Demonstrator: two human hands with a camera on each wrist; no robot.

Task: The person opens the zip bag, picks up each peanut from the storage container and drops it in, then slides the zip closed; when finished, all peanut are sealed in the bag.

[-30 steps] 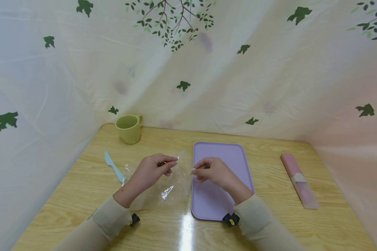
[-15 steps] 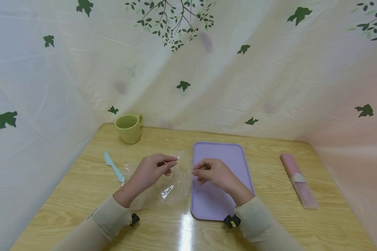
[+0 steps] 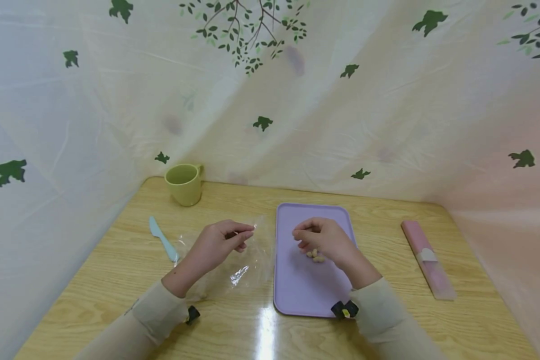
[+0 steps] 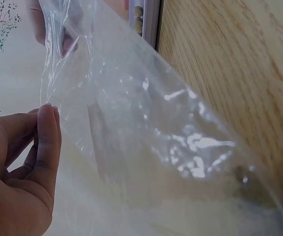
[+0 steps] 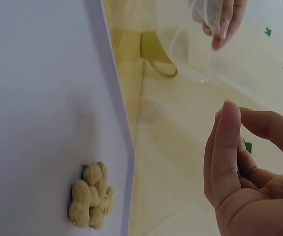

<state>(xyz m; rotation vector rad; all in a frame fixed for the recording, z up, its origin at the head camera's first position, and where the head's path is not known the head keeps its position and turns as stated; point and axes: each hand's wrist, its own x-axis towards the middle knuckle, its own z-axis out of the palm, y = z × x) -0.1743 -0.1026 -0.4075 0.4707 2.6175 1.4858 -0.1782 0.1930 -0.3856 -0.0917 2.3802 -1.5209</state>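
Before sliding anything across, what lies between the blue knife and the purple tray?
In the head view, the left hand and the clear plastic bag it pinches are between knife and tray.

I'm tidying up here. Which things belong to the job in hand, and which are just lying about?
In use, it seems:
clear plastic bag, pinched by the left hand
peanuts, near the right hand
purple tray under them

Apparently lying about:
green mug
light blue plastic knife
pink strapped case

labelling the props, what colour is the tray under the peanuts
The tray is light purple, clearest in the head view.
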